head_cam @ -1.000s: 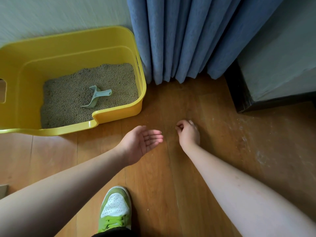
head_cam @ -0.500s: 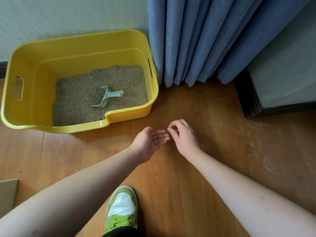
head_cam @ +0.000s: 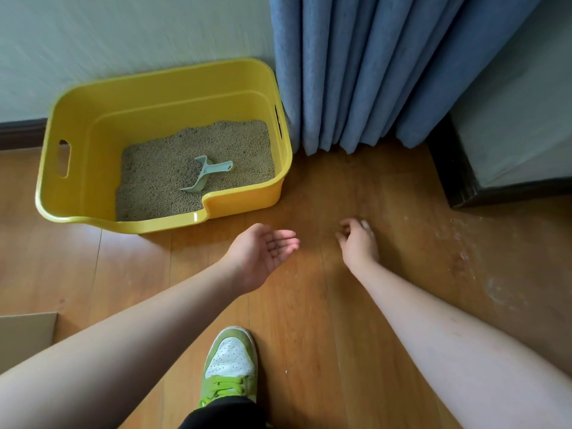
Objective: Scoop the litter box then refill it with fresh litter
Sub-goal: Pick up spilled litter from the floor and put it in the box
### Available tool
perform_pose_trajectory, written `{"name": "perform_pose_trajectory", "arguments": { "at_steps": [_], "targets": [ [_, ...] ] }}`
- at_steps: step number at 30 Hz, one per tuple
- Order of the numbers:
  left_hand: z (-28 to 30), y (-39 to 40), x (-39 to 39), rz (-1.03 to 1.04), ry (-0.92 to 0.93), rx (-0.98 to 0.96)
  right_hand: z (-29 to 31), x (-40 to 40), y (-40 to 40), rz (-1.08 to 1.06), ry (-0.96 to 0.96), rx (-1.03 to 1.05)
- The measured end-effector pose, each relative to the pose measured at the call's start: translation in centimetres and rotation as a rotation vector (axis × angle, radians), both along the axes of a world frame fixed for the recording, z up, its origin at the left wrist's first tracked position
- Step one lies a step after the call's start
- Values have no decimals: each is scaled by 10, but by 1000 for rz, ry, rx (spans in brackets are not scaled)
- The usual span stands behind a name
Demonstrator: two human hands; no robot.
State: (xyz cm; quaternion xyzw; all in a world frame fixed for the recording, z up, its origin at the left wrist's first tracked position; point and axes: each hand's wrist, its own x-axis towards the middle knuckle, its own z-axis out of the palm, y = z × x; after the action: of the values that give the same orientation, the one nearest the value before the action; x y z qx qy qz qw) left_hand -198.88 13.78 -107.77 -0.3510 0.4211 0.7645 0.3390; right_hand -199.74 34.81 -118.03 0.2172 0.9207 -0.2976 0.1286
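A yellow litter box [head_cam: 93, 125] sits on the wooden floor [head_cam: 309, 305] against the pale wall [head_cam: 123, 41], its right end just beside the blue curtain [head_cam: 371, 72]. Inside it the litter [head_cam: 161, 181] is spread across the bottom, and a pale green scoop [head_cam: 204, 176] lies on it near the front wall, mouth down toward the notch in the rim; part of its bowl is sunk in the grains, so its full shape is hard to make out.

In front of the box's right front corner, the left hand [head_cam: 263, 252] is held palm up, fingers relaxed and lightly cupped. A few dark specks sit in the palm, too small to tell what they are. Near it, the right hand [head_cam: 359, 243] is turned knuckles up over the floor with its fingers curled under; the fingertips are hidden, so I cannot tell whether it pinches anything.

Small grains [head_cam: 286, 371] and whitish smears dot the boards to the right. A green and white shoe [head_cam: 230, 360] shows at the bottom edge, its heel cut off. A dark-framed piece of furniture [head_cam: 458, 187] runs out of view on the right, and a flat pale corner, perhaps cardboard [head_cam: 24, 335], is cut off at the left edge.
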Motion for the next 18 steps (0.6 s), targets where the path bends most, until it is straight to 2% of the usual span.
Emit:
{"name": "perform_pose_trajectory", "arguments": {
  "at_steps": [11, 15, 18],
  "targets": [
    [-1, -6, 11, 0, -4, 21, 5, -7, -6, 60, -21, 123],
    [-7, 0, 11, -10, -24, -23, 25, -4, -13, 45, 55, -22],
    [-11, 7, 12, -8, -39, -42, 51, 1, -28, 175, 171, -201]
  ]
}}
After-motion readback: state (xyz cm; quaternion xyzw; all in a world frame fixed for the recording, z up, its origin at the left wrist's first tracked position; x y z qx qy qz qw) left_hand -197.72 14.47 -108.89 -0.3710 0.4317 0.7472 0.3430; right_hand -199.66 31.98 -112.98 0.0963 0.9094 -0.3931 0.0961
